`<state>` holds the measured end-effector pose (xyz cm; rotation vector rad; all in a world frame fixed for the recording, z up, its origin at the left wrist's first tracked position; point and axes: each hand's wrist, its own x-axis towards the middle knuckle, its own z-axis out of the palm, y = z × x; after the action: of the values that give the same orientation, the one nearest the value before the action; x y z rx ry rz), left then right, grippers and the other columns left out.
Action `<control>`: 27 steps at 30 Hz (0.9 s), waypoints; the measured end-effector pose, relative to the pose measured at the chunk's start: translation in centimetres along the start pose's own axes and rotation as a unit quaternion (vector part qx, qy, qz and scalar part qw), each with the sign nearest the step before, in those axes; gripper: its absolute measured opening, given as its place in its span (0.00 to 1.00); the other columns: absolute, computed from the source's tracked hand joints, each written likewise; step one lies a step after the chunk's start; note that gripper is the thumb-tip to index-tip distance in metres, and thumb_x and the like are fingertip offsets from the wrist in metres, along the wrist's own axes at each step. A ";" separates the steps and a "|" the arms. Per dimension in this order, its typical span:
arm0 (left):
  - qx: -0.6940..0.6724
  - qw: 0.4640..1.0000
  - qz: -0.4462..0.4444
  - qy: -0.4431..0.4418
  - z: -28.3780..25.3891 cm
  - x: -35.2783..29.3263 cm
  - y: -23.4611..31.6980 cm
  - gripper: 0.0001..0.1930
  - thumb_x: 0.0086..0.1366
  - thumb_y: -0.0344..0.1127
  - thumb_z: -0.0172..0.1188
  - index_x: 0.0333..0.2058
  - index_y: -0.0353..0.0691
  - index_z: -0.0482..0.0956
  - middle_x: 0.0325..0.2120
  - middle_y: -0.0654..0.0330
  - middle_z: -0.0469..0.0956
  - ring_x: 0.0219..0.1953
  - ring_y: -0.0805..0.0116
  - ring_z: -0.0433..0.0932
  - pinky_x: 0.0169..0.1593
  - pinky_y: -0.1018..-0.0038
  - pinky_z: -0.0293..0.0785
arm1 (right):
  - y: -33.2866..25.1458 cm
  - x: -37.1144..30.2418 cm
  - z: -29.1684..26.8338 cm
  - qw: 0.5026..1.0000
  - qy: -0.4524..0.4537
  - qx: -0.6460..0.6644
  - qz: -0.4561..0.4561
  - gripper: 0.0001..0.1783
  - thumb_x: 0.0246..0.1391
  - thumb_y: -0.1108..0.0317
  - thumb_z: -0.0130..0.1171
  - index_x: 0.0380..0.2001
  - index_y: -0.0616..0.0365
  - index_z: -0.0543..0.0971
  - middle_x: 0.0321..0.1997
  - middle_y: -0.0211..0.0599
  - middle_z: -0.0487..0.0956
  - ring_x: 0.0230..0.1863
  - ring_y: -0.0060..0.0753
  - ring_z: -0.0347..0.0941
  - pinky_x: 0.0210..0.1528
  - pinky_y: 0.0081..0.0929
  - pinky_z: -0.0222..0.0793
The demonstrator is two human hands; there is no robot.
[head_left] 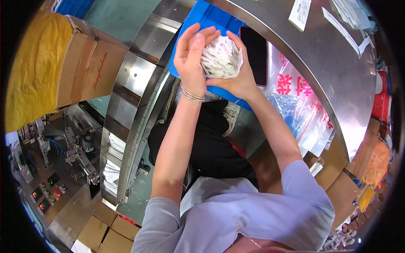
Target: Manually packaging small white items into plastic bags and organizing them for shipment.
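A thick bundle of slim white packets (222,59) is held between my hands over a blue plastic bin (202,14), with the packet ends facing up. My left hand (191,55) is cupped along the bundle's left side, fingers curled at its upper edge. From the right and below, my right hand (241,80) wraps around it, thumb under the lower edge. What exactly the packets contain cannot be seen. A dark flat tablet-like device (254,55) is beside my right hand, near the bin.
A curved conveyor with metal compartments (134,74) runs at left, some holding white packets (112,175). A steel table (333,76) arcs around the right. Clear plastic bags (291,109) hang below its edge. A large carton (90,63) and a machine (80,152) stand farther left.
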<state>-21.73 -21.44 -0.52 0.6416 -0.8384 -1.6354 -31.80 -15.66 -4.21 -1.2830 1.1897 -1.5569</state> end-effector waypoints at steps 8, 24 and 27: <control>0.028 0.997 -0.070 -0.013 -1.4 1.7 -2.2 0.23 0.66 0.44 0.49 0.50 0.30 0.65 0.44 0.47 0.75 0.43 0.65 0.75 0.49 0.72 0.70 | 0.6 0.8 0.0 0.999 0.029 0.003 0.038 0.50 0.26 0.73 0.75 0.56 0.58 0.59 0.53 0.38 0.68 0.55 0.28 0.64 0.56 0.27 0.62; 0.109 0.990 -0.064 0.057 -1.4 1.5 -1.7 0.14 0.56 0.36 0.63 0.36 0.32 0.77 0.32 0.57 0.78 0.34 0.75 0.75 0.39 0.82 0.70 | 1.0 0.5 -0.5 0.997 0.026 -0.066 -0.019 0.61 0.23 0.69 0.78 0.61 0.56 0.51 0.59 0.41 0.60 0.60 0.33 0.59 0.60 0.30 0.57; 0.094 0.992 -0.063 0.048 -1.7 1.5 -2.1 0.17 0.57 0.35 0.62 0.42 0.32 0.73 0.34 0.55 0.78 0.35 0.74 0.75 0.41 0.81 0.70 | 1.0 0.1 -0.9 0.998 0.032 -0.055 -0.003 0.67 0.21 0.66 0.79 0.63 0.56 0.46 0.61 0.43 0.57 0.61 0.35 0.57 0.61 0.31 0.56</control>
<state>-22.03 -23.00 -3.20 0.9150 -0.9027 -1.6353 -32.69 -15.87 -5.14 -1.3178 1.3278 -1.5658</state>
